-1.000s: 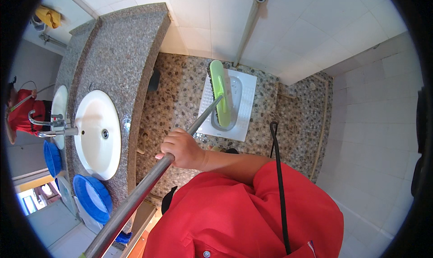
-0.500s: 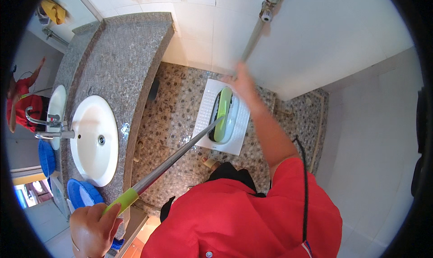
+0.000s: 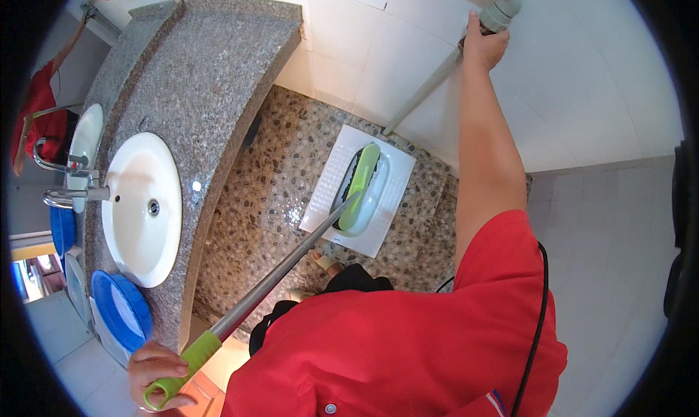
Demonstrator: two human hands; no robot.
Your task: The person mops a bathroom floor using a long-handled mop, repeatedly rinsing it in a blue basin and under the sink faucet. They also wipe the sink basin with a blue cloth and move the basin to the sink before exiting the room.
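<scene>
My left hand (image 3: pixel 154 373) is closed around the green grip of a long-handled floor brush (image 3: pixel 273 278), near the grip's open end. The brush's metal pole slants away to its narrow green head (image 3: pixel 360 185), which lies over the basin of a white squat toilet (image 3: pixel 393 191) set in the floor. Dark bristles show along one side of the head. With my arm stretched up to the far right, my right hand (image 3: pixel 486 47) grips the flush valve (image 3: pixel 466 42) on the grey wall pipe (image 3: pixel 426 93). My fingers hide most of the valve.
To the left runs a curved granite counter (image 3: pixel 218 60) with an oval white washbasin (image 3: pixel 149 242) and a chrome tap (image 3: pixel 76 195). A blue plastic basin (image 3: pixel 120 311) stands beside it. A mirror (image 3: pixel 62 89) lines the left wall. The pebble-patterned floor (image 3: pixel 251 198) has wet, shiny patches.
My right hand has moved from above the toilet up to the valve on the pipe. My left hand and the brush grip have shifted slightly down and right; the brush head stays in the toilet.
</scene>
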